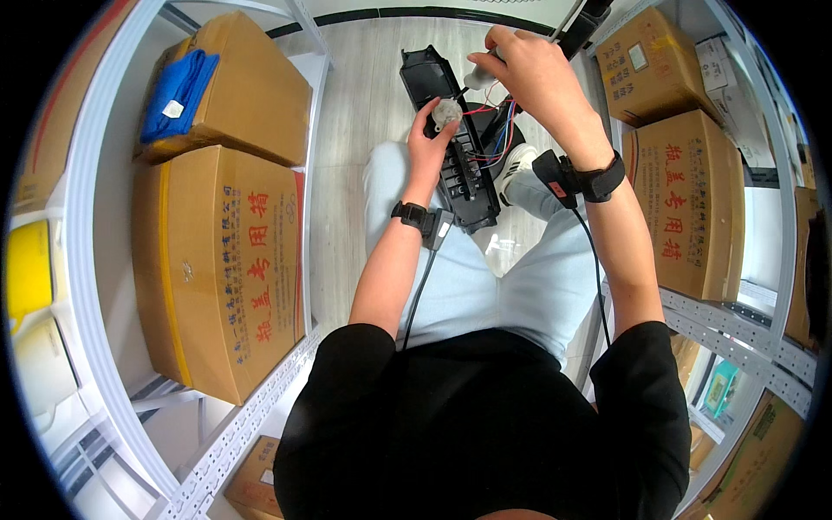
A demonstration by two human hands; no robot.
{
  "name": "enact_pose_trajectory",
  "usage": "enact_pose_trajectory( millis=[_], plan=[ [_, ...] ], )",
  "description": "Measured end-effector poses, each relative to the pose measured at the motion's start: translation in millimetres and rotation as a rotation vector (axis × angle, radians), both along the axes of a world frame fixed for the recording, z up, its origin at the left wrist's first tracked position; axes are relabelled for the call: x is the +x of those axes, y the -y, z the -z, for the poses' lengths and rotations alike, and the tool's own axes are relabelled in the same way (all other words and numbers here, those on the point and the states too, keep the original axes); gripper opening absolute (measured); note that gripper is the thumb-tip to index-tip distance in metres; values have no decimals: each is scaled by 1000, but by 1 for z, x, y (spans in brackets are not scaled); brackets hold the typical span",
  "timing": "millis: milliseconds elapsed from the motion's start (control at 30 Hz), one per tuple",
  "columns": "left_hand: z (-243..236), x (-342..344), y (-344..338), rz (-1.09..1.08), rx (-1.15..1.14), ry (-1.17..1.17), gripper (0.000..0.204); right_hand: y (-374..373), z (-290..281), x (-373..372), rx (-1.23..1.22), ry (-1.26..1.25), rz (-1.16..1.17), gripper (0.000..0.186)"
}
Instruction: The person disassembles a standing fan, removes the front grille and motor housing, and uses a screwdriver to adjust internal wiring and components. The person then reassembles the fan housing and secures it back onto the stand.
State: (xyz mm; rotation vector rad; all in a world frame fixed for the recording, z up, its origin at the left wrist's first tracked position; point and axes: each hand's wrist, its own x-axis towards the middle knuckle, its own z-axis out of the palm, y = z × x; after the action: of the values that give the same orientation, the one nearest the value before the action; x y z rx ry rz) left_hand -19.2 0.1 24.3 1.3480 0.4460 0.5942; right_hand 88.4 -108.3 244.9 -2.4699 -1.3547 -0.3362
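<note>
A long black plastic housing [475,208] lies aslant over my lap and between my knees. My left hand [425,149] grips a round, cloudy-clear part [446,113] between thumb and fingers, against the upper middle of the housing. Above and to the right, my right hand [530,71] is closed around what looks like a screwdriver [479,78] with a grey handle. Its short dark shaft points down-left at the housing beside the round part; where the tip ends is hard to see. Thin red, blue and white wires [496,110] loop out of the housing's right side.
Metal shelving with large cardboard boxes [217,269] stands close on my left, a blue folded cloth [179,94] on the upper box. More boxes [685,204] fill the right shelves. A dark round base [513,134] sits behind the wires. Wrist-strapped devices trail black cables [598,260].
</note>
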Motion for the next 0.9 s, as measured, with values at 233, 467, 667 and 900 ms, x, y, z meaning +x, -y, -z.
enact_pose_trajectory(
  millis=[233,467,667,900],
  plan=[
    [-2,-1,0,-31,-36,18,54,11,-1,-9,111,-74,-173,25],
    [-4,-1,1,5,-96,43,54,7,-8,-2,-2,-94,-105,26],
    [-5,-1,1,-9,-48,40,54,8,-8,-3,91,-264,-120,25],
    [0,-2,-2,-12,-17,28,51,16,-24,0,178,-211,-124,22]
  ],
)
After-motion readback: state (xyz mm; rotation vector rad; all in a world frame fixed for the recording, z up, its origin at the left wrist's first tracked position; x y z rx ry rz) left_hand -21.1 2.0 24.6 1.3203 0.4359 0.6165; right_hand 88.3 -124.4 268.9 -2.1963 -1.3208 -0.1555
